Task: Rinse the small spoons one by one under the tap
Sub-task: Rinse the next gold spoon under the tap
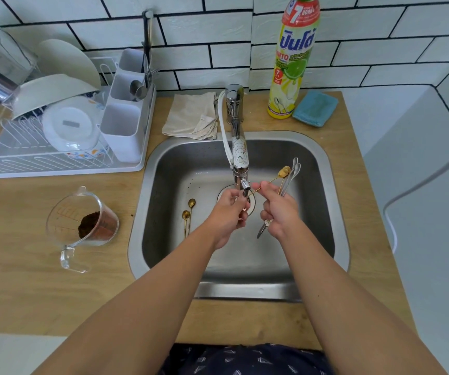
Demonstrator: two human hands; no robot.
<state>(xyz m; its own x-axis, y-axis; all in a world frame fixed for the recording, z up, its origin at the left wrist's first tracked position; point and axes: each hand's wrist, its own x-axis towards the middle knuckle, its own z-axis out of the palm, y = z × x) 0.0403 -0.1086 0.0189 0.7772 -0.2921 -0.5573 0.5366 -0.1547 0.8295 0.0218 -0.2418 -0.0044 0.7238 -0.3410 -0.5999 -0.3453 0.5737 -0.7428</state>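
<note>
Both bare forearms reach over the front rim of the stainless steel sink [326,169] set in the wooden bench [28,288]; left hand [227,212] has fingers curled at the chrome tap's spout [241,171], pinching the thin handle end of a gold small spoon [284,172]. Right hand [278,211] grips a bundle of gold and silver small spoons [293,171], bowls fanned toward the sink's back right corner, while two more gold spoons [188,215] lie on the sink floor at left. Clear measuring jug with brown grounds [82,226] sits left of the sink, white dish rack [55,131] at back left, beige cloth [190,115], yellow dish soap bottle [293,63] and blue sponge [315,108] along the back edge.
</note>
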